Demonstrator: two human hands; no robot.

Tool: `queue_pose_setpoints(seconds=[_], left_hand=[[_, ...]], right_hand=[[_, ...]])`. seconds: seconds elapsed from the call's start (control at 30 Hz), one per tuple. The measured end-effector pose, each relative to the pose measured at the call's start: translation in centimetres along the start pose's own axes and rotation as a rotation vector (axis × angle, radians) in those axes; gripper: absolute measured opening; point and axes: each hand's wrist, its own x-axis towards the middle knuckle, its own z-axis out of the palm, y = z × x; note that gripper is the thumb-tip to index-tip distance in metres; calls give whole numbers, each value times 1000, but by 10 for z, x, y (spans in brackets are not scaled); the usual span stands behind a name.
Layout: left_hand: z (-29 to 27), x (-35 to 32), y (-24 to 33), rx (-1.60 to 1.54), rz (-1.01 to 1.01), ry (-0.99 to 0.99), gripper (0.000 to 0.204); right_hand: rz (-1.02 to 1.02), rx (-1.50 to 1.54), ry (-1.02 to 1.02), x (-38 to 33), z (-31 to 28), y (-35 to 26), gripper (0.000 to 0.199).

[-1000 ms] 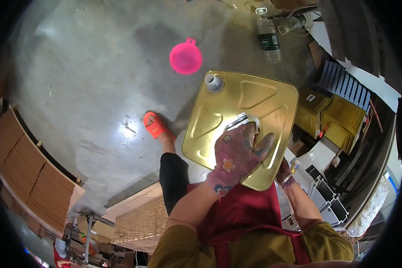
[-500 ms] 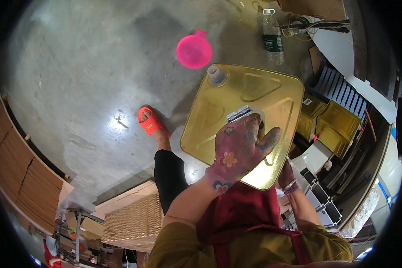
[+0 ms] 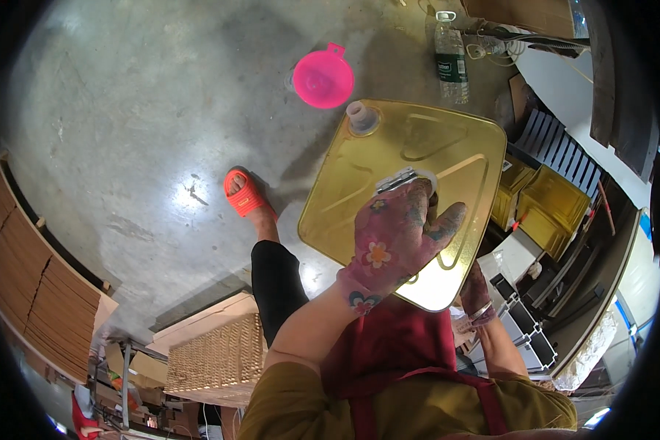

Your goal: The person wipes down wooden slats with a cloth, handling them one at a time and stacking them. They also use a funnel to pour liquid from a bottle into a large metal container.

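Your left hand (image 3: 397, 235) seemingly grips the gold tin (image 3: 444, 158) by its handle (image 3: 396, 180); right hand (image 3: 476, 292) fingers: can't tell. Slipping could tip the eleven-o'clock spout (image 3: 361, 115).

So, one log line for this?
pink-gloved left hand: atop gold square metal can; gloved right hand: beside can; floor: clear green-labelled plastic bottle

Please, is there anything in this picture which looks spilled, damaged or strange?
I see no spill. The flowered glove on the left hand has dark stains on its thumb, standing out against the pink. The floor shows a dark, jagged mark left of the orange slipper; I cannot tell if it is dirt or damage.
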Motion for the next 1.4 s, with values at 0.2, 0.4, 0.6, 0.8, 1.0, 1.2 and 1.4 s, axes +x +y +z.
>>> queue_pose_setpoints(seconds=[0.2, 0.4, 0.6, 0.8, 1.0, 1.2, 1.4], left_hand=[[-3, 6, -1, -41, -123, -103, 29], [-5, 7, -3, -47, -120, -99, 32], [-7, 8, -1, -21, -139, -114, 33], [-7, 7, -3, -32, -82, -71, 29], [-9, 5, -2, -45, -122, -96, 32], [-14, 4, 0, -23, -211, -186, 31], [-15, 5, -1, -18, -242, -214, 31]], right_hand=[[9, -102, -7, -13, 11, -16, 44], [49, -216, -5, -18, 13, -26, 58], [44, -210, 28, -21, 12, -23, 59], [46, -214, 38, -24, 13, -21, 58], [14, -173, 5, -25, 5, -9, 59], [-19, -93, -39, -26, 7, -5, 52], [-4, 101, -67, -20, -6, 9, 48]])
